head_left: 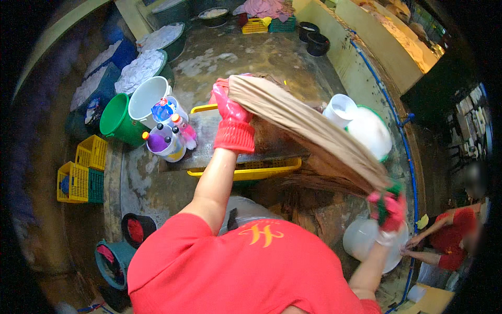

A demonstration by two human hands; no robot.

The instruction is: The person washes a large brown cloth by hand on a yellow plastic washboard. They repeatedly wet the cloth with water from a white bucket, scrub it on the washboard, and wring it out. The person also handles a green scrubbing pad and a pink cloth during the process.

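Note:
My left hand (234,112), in a wet pink-red rubber glove, grips one end of a long brown-beige cloth (310,123). The cloth stretches slantwise across the front of me, its lower side darker brown. My right hand (392,214), in a similar glove, is at the other end, blurred. It is closed around a green object (381,210), perhaps a scrubbing brush; whether it also pinches the cloth I cannot tell. Below the cloth is a wet work slab (270,139), with a yellow plastic crate (251,172) partly under its near edge.
Bottles stand in a white pail (176,151) at the left, beside a green bucket (115,117). On the right are a white container (340,110), a basin of white matter (370,133) and a pale tub (357,239). A person in red (451,239) works nearby. Blue pipe (410,172) follows the wall.

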